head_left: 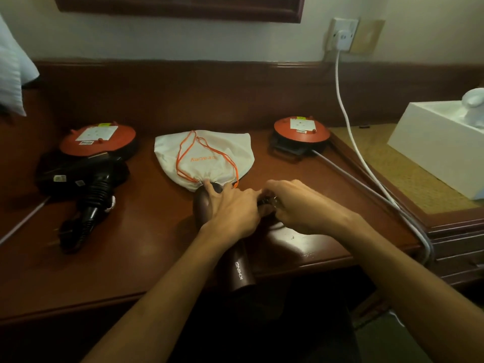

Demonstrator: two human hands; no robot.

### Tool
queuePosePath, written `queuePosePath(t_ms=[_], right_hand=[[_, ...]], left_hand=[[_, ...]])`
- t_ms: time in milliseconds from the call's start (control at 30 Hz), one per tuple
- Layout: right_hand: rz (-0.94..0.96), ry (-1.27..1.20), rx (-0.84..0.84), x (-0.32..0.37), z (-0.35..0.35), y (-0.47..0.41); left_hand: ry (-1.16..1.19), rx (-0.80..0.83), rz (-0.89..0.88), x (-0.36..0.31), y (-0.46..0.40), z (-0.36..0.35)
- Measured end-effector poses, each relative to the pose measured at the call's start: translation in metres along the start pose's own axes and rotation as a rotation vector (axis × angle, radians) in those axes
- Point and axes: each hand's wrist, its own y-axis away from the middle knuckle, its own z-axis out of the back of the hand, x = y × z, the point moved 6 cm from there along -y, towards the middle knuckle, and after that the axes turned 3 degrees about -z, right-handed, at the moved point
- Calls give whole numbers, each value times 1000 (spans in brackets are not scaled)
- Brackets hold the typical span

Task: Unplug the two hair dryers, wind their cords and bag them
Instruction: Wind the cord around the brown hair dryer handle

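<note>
A dark maroon hair dryer [242, 268] lies on the wooden table [146, 258], its barrel pointing toward me over the front edge. My left hand [230, 208] rests across its body with fingers spread, the forefinger near the gathered mouth of a white drawstring bag [207, 155] with orange cords. My right hand [296, 205] pinches a dark cord or plug part beside the left fingers. A black hair dryer [97, 189] lies at the left on a black bag [52, 174], its cord bunched below it.
Two red cord reels [98, 138] [301, 131] stand at the back left and back right. A white plug [343, 39] sits in the wall socket, its white cable [348, 119] and a grey cable running down the right side. A white box [429, 150] stands at right.
</note>
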Motion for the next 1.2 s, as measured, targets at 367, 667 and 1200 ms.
queuePosePath(t_ms=[367, 667, 1200], right_hand=[[-2, -612, -261, -52, -32, 18], [-319, -621, -714, -78, -61, 60], [79, -1073, -706, -58, 1, 67]], left_hand=[[-132, 272, -218, -9, -18, 0], [9, -68, -218, 4, -3, 11], [236, -322, -216, 10, 17, 22]])
